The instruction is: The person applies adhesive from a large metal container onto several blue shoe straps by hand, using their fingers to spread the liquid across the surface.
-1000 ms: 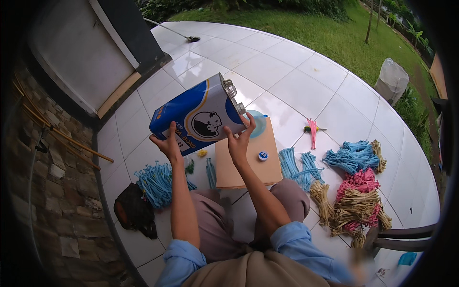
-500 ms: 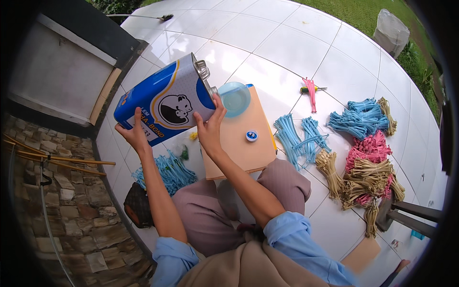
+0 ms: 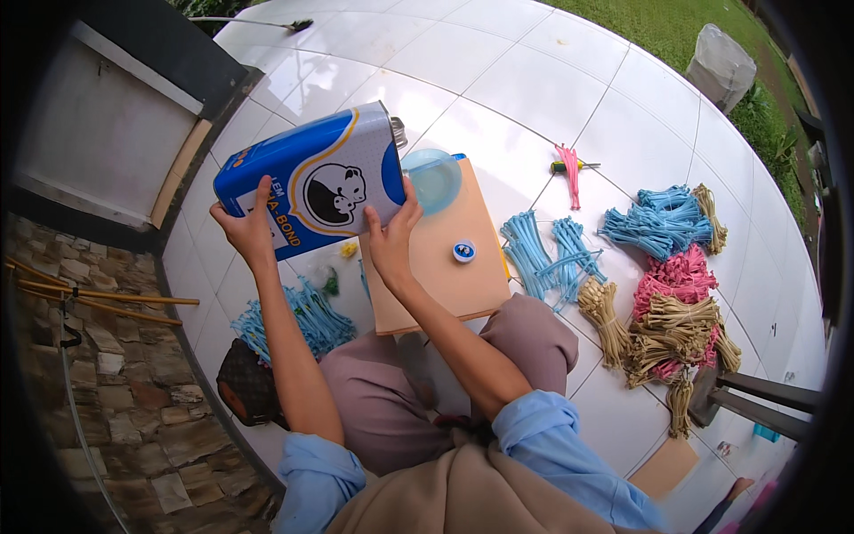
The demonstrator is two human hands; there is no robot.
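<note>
Between both hands I hold a large blue and silver rectangular metal can [image 3: 311, 182], tipped nearly onto its side. My left hand [image 3: 246, 230] is closed round its base end, at the left. My right hand [image 3: 394, 227] grips the top end, thumb on the front face. The can's top, with its metal handle, faces right toward a shallow translucent blue bowl [image 3: 433, 185]. That bowl stands at the far left of a tan board [image 3: 427, 276] in front of my knees. A small round lid, white and blue [image 3: 464, 251], lies on the board. The spout is hidden now.
Blue bundles of cord-like strands [image 3: 658, 222], pink ones [image 3: 674, 280] and beige ones [image 3: 676, 334] lie on the white tiles at right. A green-handled screwdriver [image 3: 559, 166] lies under pink strands. More blue strands [image 3: 311, 320] are by my left arm, beside a dark bag [image 3: 249, 383].
The can has swung slightly, its top end moving to the right and showing more of its front face; both hands keep their hold. The handle and spout are less visible.
</note>
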